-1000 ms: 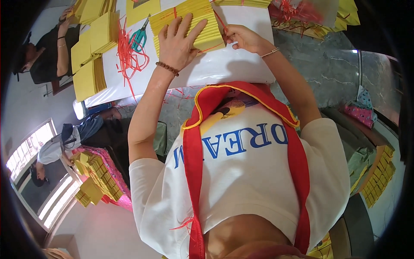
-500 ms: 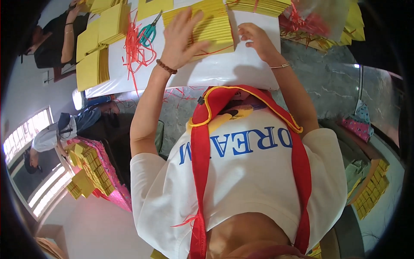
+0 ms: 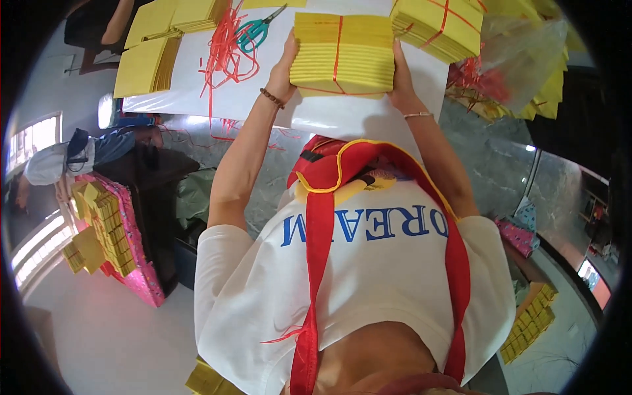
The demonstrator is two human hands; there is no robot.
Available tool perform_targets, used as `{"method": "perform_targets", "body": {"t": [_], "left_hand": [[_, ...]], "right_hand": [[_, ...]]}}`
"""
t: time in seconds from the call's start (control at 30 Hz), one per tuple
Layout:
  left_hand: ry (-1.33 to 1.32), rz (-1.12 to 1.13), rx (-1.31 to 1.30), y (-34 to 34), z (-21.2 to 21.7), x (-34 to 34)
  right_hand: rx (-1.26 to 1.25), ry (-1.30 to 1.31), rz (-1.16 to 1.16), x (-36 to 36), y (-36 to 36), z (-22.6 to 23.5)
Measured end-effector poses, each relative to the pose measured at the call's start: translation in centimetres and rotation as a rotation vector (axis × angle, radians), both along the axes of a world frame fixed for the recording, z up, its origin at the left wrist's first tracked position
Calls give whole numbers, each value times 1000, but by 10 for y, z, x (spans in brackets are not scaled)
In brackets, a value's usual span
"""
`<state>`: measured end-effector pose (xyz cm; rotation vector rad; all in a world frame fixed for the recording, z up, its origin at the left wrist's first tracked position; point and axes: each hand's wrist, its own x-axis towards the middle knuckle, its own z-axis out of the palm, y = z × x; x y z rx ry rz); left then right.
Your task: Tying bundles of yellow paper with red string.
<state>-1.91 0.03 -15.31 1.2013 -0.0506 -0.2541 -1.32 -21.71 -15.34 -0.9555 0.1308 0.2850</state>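
A thick bundle of yellow paper sheets (image 3: 342, 52), tied crosswise with red string, is held up on its edge over the white table (image 3: 342, 118). My left hand (image 3: 285, 66) grips its left side and my right hand (image 3: 399, 76) grips its right side. I wear a bead bracelet on the left wrist and a thin bangle on the right. Another tied yellow bundle (image 3: 438, 26) lies just to the right of it. Teal-handled scissors (image 3: 257, 29) lie to the left, beside a tangle of loose red string (image 3: 220, 49).
Flat stacks of yellow paper (image 3: 148, 59) lie at the table's left end. A clear plastic bag with yellow packs and red string (image 3: 513, 72) sits at the right. A pink box of yellow packs (image 3: 112, 237) stands on the floor at left, near another person (image 3: 72, 155).
Both hands went from pressing flat on the bundle to gripping its two sides, and the bundle now stands lifted on edge between them.
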Motion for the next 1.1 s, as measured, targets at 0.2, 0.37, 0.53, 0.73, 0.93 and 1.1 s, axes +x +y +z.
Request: {"method": "perform_targets", "body": {"t": [0.2, 0.37, 0.53, 0.73, 0.93, 1.1], "left_hand": [[125, 21, -160, 6, 2, 5], [340, 46, -52, 2, 0, 14], [-19, 278, 397, 6, 18, 45], [-316, 27, 1214, -6, 28, 79], [-254, 4, 1032, -9, 15, 89], [-158, -46, 838, -9, 24, 94]], "right_hand": [[-73, -94, -40, 6, -3, 22], [-8, 65, -5, 10, 3, 10], [-335, -56, -103, 12, -5, 18], [-1653, -1161, 8, 5, 5, 53], [-1682, -1163, 257, 11, 5, 47], [-1737, -1094, 257, 15, -1, 59]]}}
